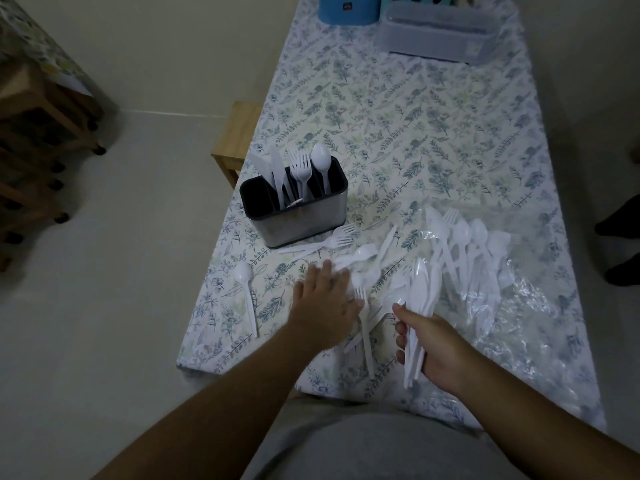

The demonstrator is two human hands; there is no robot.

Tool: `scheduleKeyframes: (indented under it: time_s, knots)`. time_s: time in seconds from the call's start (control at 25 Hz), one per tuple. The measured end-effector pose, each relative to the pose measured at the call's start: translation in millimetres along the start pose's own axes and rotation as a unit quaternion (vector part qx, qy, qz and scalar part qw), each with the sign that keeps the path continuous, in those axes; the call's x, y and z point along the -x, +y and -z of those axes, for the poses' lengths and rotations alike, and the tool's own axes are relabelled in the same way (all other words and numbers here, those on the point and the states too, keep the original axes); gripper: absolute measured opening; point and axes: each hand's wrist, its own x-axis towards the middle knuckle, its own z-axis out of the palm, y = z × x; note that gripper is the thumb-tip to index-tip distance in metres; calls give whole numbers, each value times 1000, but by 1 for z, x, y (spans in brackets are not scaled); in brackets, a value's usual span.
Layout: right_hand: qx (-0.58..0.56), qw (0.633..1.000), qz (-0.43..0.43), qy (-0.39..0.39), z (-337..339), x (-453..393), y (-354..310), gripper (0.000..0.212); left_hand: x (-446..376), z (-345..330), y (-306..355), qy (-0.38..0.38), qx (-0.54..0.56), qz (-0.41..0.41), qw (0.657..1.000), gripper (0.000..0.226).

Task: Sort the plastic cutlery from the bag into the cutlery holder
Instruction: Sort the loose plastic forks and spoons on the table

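The steel cutlery holder (296,216) with a black insert stands on the table's left side, holding white plastic knives, forks and a spoon in separate slots. Loose white cutlery (360,261) lies scattered in front of it. My left hand (323,303) lies flat with spread fingers over that pile. A bunch of white spoons (420,296) is gripped upright-tilted by my right hand (433,351). The clear plastic bag (512,299) lies to the right with more spoons and forks (474,240) on it. A single spoon (246,292) lies apart at the left edge.
The table wears a floral cloth (415,133). A blue container (346,8) and a clear lidded box (440,36) stand at the far end. A wooden stool (235,140) sits beside the table's left edge; wooden shelving (38,133) stands further left.
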Motion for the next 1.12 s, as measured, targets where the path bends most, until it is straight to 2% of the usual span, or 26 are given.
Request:
scheduleKeyframes:
  time_s: [0.16, 0.28, 0.4, 0.52, 0.6, 0.72, 0.8, 0.96, 1.12]
  knots:
    - [3, 1000, -5, 21, 2, -1, 2, 24, 10, 0, 10, 86, 9, -1, 996, 65]
    - [8, 1000, -8, 27, 2, -1, 3, 24, -13, 7, 0, 85, 23, 0, 996, 73]
    - [-2, 999, -4, 48, 3, -1, 3, 10, -27, 4, -16, 45, -16, -3, 999, 71]
    - [-22, 997, 0, 76, 8, -1, 4, 4, -19, 0, -7, 94, -6, 18, 995, 65]
    - [-35, 995, 1, 88, 10, -1, 5, 5, -10, -2, 4, 89, 22, -29, 995, 67]
    - [-28, 995, -3, 94, 10, 0, 6, 4, -1, -14, 3, 27, -54, -126, 990, 71]
    - [-26, 996, -7, 85, 11, -1, 7, 5, -1, -16, -7, 45, -59, -97, 993, 68]
    - [-22, 997, -12, 73, 13, -1, 12, 8, 4, -3, -15, 126, 18, -10, 992, 70]
    - [-12, 998, -9, 64, 12, -1, 12, 5, 27, -14, -22, 201, 118, 163, 959, 68]
